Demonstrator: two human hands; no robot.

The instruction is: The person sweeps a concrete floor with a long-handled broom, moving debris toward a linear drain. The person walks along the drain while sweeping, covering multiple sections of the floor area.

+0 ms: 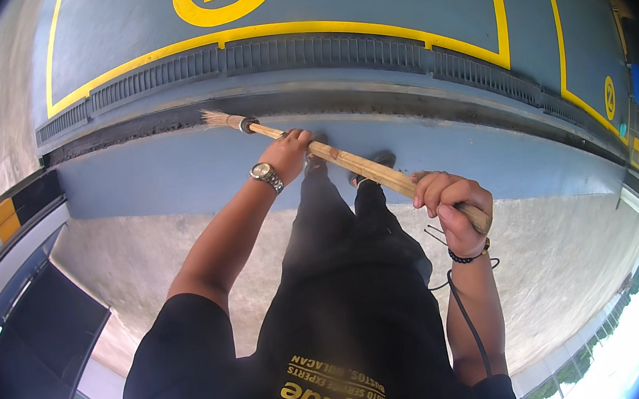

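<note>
A broom [363, 166] with a long wooden handle slants across in front of me, its handle end at the right. Its small bundle of pale bristles [220, 119], bound with a dark ring, points to the far left over a dark open channel [130, 131]. My left hand [290, 155], with a metal watch at the wrist, is wrapped round the handle not far from the bristles. Near the other end my right hand [455, 204] grips the wood, a dark beaded bracelet below it. Whether the bristles touch the ground, I cannot tell.
Beyond the channel runs a slotted drain grate [279, 54], then a blue-grey floor with yellow lines [363, 24]. My shoes [375, 165] stand on a blue strip [197, 166]; pale concrete [152, 250] lies behind. A black-and-yellow striped barrier [6, 220] is at the left. A dark cord [466, 313] hangs along my right forearm.
</note>
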